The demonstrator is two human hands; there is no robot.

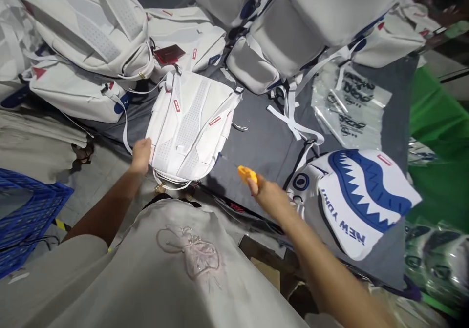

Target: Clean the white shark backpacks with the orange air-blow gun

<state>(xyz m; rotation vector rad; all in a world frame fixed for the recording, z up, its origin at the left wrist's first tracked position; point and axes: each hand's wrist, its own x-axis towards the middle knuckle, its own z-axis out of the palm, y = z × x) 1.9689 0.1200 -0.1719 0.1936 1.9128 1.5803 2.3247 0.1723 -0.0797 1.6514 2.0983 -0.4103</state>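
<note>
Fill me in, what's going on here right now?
A person's left hand is at the near left edge of a white backpack lying on a grey cloth-covered table. The right hand holds a small orange object, to the right of that backpack. Farther right lies a white bag with a blue toothed-mouth print, and more white backpacks sit toward the far side.
</note>
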